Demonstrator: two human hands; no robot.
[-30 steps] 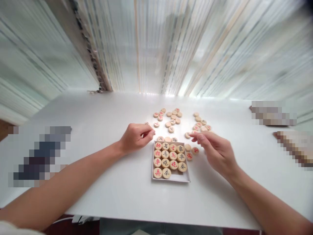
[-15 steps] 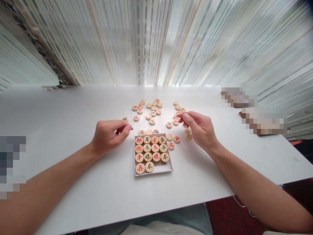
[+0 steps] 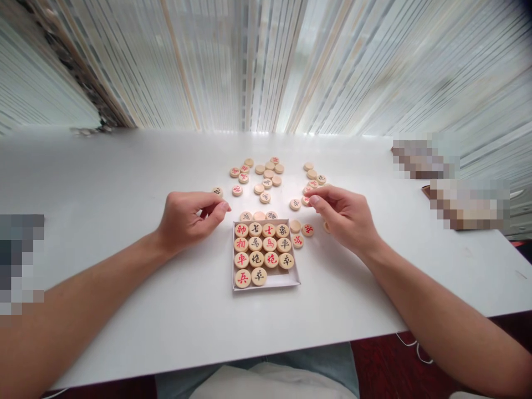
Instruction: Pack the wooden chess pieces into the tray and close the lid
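A shallow white box lies on the white table, filled with rows of round wooden chess pieces marked in red and black. My left hand rests left of the box, thumb pinched against the curled forefinger; what it holds, if anything, is hidden. A single piece lies just beyond it. My right hand rests right of the box, fingers curled, its fingertips pinching a red-marked piece on the table.
Several loose pieces lie scattered behind the box, and a second group sits by my right fingers. A few more lie beside the box's right wall. Blurred-out objects sit at the far right and left table edges.
My right hand has dropped from the right group of pieces down to the piece nearer the box. My left hand has kept its pinch and place. The camera has turned.
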